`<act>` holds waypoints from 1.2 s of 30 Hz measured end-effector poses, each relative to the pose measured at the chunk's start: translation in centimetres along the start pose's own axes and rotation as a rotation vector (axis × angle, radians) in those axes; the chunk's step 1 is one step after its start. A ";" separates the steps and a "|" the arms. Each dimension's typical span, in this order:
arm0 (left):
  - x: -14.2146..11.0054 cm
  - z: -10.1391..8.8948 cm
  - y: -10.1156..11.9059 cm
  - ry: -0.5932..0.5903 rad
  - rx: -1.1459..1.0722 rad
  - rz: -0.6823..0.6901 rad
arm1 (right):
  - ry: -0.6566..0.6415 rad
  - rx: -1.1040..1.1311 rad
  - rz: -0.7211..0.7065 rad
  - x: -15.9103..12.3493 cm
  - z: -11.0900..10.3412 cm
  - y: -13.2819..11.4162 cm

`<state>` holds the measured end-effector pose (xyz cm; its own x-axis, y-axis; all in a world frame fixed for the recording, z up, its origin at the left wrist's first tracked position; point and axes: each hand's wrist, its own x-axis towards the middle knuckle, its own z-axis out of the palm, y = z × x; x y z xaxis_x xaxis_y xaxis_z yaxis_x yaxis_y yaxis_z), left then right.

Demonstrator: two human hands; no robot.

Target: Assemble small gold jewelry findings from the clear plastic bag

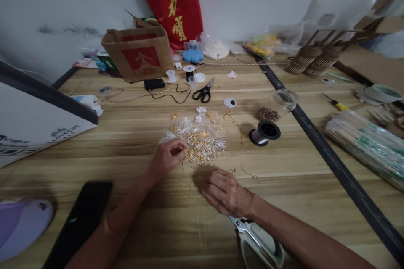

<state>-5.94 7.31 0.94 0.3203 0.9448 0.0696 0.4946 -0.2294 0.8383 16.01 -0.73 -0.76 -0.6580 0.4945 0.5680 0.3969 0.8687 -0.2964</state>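
Observation:
A heap of small gold and silver beads and clear packets (198, 136) lies in the middle of the wooden table (315, 185). My left hand (167, 157) sits at the heap's near left edge, fingertips pinched together on something too small to name. My right hand (225, 191) rests palm down on the table just in front of the heap, fingers curled under and their tips hidden. Grey-handled scissors (259, 241) lie under my right wrist. A thin gold chain (236, 128) trails to the right of the heap.
A spool of clear thread (265, 132), a small pile of dark beads (268, 114) and a glass jar (285, 98) stand right of the heap. Black scissors (203, 91), small spools and a cardboard box (139, 52) are behind. A black phone (82, 218) lies near left.

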 end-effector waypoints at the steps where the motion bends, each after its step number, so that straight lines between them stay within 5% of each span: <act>1: 0.0 -0.2 0.2 -0.013 -0.114 -0.070 | -0.001 0.002 0.002 0.0 0.0 0.0; 6: 0.2 -0.6 0.8 -0.060 -0.412 -0.196 | 0.005 0.025 0.006 0.0 0.1 0.1; 18: 0.0 -0.3 0.4 -0.088 -0.569 -0.214 | 0.019 0.039 0.018 -0.1 0.1 0.1; 36: 0.1 0.6 0.3 0.002 -0.407 -0.093 | 0.014 0.025 0.017 0.0 0.0 0.1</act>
<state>-5.24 7.21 0.90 0.2876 0.9576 -0.0163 0.1618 -0.0318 0.9863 16.00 -0.65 -0.76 -0.6419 0.5092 0.5733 0.3919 0.8605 -0.3255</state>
